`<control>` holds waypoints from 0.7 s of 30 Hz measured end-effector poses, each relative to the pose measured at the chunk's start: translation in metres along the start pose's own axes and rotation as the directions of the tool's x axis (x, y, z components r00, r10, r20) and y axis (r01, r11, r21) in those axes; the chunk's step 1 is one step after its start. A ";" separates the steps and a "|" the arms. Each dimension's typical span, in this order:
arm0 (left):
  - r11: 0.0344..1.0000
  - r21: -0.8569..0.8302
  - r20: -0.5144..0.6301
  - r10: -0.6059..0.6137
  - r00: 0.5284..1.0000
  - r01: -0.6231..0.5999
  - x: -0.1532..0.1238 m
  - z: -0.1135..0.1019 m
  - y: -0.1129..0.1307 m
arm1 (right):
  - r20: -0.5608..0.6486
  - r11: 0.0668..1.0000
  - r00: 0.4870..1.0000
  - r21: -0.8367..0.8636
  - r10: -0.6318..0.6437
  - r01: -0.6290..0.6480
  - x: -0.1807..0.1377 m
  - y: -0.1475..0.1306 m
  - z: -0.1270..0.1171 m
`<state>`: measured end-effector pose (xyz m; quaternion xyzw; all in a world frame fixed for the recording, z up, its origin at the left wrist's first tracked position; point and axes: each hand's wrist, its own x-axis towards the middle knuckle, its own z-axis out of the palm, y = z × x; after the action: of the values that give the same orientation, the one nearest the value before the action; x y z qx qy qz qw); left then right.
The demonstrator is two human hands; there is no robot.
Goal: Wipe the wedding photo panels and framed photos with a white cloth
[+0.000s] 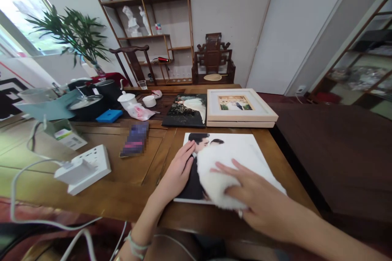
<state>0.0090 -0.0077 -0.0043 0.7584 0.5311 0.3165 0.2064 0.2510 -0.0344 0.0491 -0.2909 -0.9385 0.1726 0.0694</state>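
Note:
A large photo panel (241, 140) lies flat on the wooden table, printed with two people against a white ground. My left hand (180, 167) rests on its left edge with the fingers stretched out flat. In my right hand (245, 189) is a fluffy white cloth (211, 171), pressed on the middle of the panel and covering much of the picture. Behind the panel lie a dark photo panel (174, 115) and, to its right, stacked pale wooden picture frames (211, 118), the top one showing a small photo.
A white power strip (94, 163) with cables stands on the left of the wooden table (128, 183). Near it are a phone-like pixelated item (134, 139), a small box (69, 136), a blue box (109, 116), pots and a white teapot (127, 100). Chairs and shelves stand behind.

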 end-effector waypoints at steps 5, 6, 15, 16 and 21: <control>1.000 -0.014 -0.021 0.028 0.999 -0.028 -0.002 0.003 -0.002 | -0.097 0.977 0.981 -0.119 0.167 -0.178 0.035 0.028 -0.004; 0.999 -0.015 -0.024 0.028 0.999 -0.029 -0.002 0.003 -0.001 | -0.093 0.973 0.980 -0.131 0.177 -0.188 0.042 0.030 -0.004; 0.999 0.032 0.025 -0.008 1.000 0.007 0.000 -0.002 0.003 | -0.012 0.987 0.994 -0.124 -0.104 0.102 0.024 -0.018 0.015; 0.999 0.035 0.030 -0.007 1.000 0.006 0.000 -0.002 0.004 | 0.010 0.987 0.992 -0.105 -0.124 0.124 0.016 -0.024 0.016; 1.000 0.005 0.040 -0.003 0.999 0.003 -0.003 0.000 0.003 | 0.010 0.996 0.997 -0.038 -0.081 0.081 -0.008 -0.020 0.014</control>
<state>0.0103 -0.0115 -0.0030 0.7642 0.5287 0.2999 0.2156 0.2441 -0.0589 0.0429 -0.2531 -0.9530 0.1528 0.0669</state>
